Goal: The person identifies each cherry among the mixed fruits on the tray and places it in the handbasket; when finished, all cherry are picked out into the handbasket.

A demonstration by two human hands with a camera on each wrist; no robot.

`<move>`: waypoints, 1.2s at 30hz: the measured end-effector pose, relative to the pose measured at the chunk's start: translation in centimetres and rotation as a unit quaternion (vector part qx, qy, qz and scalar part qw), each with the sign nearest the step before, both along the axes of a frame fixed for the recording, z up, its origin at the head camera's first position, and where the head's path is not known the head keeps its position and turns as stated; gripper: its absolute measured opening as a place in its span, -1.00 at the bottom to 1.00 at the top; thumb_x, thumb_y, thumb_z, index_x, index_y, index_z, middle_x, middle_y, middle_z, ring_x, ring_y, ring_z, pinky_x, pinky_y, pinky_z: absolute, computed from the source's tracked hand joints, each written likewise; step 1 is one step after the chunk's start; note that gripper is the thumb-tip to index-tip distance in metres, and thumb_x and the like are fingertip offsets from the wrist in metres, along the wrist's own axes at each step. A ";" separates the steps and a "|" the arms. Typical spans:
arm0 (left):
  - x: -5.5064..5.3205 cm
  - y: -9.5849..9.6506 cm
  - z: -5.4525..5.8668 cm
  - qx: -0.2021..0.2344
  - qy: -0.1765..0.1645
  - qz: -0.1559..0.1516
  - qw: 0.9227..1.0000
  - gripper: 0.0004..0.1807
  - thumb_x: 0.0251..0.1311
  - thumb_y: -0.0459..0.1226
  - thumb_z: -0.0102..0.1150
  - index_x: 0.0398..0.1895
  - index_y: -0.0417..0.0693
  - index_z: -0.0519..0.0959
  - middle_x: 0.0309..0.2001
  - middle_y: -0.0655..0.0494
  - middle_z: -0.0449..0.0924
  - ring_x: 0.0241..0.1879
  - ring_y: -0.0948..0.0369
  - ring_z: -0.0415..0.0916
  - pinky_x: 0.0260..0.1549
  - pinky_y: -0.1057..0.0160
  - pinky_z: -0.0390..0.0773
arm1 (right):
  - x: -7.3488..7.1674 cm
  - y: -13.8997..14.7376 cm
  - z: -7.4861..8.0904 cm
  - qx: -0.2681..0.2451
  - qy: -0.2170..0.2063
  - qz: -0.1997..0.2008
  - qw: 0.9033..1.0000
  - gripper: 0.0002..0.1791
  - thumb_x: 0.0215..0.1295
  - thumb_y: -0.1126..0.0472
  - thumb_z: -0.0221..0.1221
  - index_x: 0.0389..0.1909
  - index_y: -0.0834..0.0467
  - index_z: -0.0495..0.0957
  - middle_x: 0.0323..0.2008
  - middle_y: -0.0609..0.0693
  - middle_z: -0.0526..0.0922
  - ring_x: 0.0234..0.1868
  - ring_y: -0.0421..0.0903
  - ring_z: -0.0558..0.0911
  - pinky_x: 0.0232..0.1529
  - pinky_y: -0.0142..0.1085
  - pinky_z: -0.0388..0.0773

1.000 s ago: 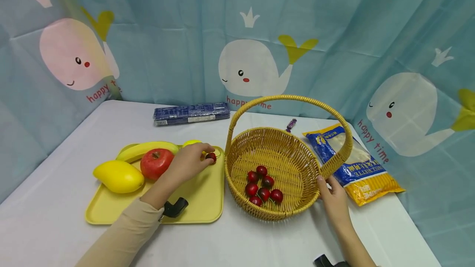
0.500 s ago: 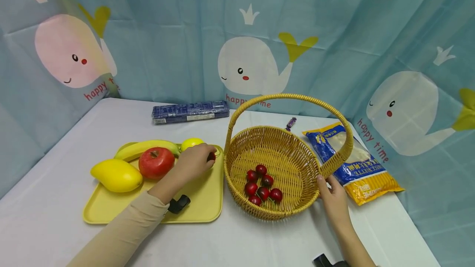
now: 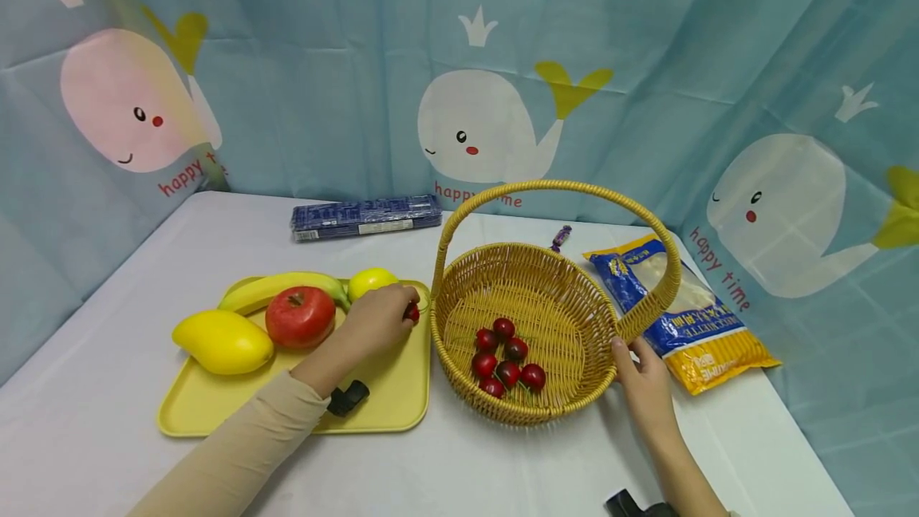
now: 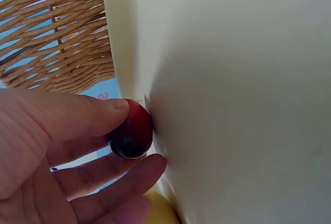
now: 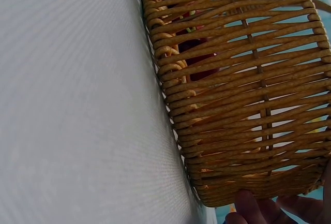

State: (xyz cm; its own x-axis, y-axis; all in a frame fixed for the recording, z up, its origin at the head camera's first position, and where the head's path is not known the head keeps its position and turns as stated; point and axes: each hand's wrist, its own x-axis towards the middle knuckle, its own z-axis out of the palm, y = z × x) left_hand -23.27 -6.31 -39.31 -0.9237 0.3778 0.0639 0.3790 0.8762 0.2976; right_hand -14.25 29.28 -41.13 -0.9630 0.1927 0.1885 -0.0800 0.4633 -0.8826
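My left hand (image 3: 376,319) pinches a dark red cherry (image 4: 135,131) between thumb and fingers, low over the right back corner of the yellow tray (image 3: 391,401). In the left wrist view the cherry appears right against the tray surface; whether it touches is unclear. At the right side of the wicker basket (image 3: 563,325), near the base of its handle, my right hand (image 3: 646,389) grips the rim, thumb on top. Several cherries (image 3: 507,374) lie inside the basket. Only some right fingertips (image 5: 248,206) show in the right wrist view, against the wicker wall.
The tray also bears a yellow mango (image 3: 224,343), a red apple (image 3: 300,317), a banana (image 3: 276,290) and a lemon (image 3: 371,282). Behind are a blue packet (image 3: 366,218) and a purple wrapped candy (image 3: 562,238). A blue-and-yellow pasta bag (image 3: 689,309) lies right of the basket.
The left thumb and fingers have closed around the cherry at the tray's corner, and the hand has uncovered more of the lemon. My right hand and the basket hold still.
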 end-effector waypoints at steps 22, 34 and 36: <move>5.2 -2.1 5.2 0.068 0.037 -0.006 0.997 -0.60 0.01 -0.30 0.31 -0.02 -0.09 0.54 -0.22 0.09 0.55 -0.27 0.18 0.52 -0.25 0.15 0.55 | -0.2 0.2 0.1 0.007 -0.005 -0.006 1.000 -0.58 0.43 0.08 -0.10 0.12 0.27 0.40 -0.09 0.18 0.49 -0.32 -0.39 0.58 -0.35 -0.50 0.52; 7.6 -0.7 7.9 0.120 0.033 -0.094 0.988 -0.62 0.01 -0.31 0.33 -0.04 -0.01 0.54 -0.16 0.23 0.55 -0.24 0.30 0.52 -0.21 0.27 0.55 | -0.2 0.0 0.1 0.000 -0.002 -0.005 1.000 -0.58 0.43 0.08 -0.10 0.12 0.28 0.40 -0.10 0.19 0.49 -0.34 -0.37 0.58 -0.35 -0.51 0.52; 7.5 0.2 8.1 0.125 0.034 -0.114 0.985 -0.62 0.01 -0.30 0.33 -0.04 0.00 0.54 -0.16 0.24 0.55 -0.23 0.32 0.51 -0.20 0.29 0.54 | -0.2 0.0 0.0 -0.002 0.000 -0.006 1.000 -0.58 0.42 0.08 -0.10 0.10 0.29 0.40 -0.13 0.19 0.49 -0.36 -0.36 0.59 -0.35 -0.50 0.52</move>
State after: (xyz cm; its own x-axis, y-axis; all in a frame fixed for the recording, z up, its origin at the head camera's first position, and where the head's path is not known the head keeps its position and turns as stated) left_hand -15.73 -6.06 -31.23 -0.8067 0.5400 0.2403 0.5845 0.6684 0.4600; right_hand -14.44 29.23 -41.13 -0.9606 0.2057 0.1870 -0.0737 0.4599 -0.8849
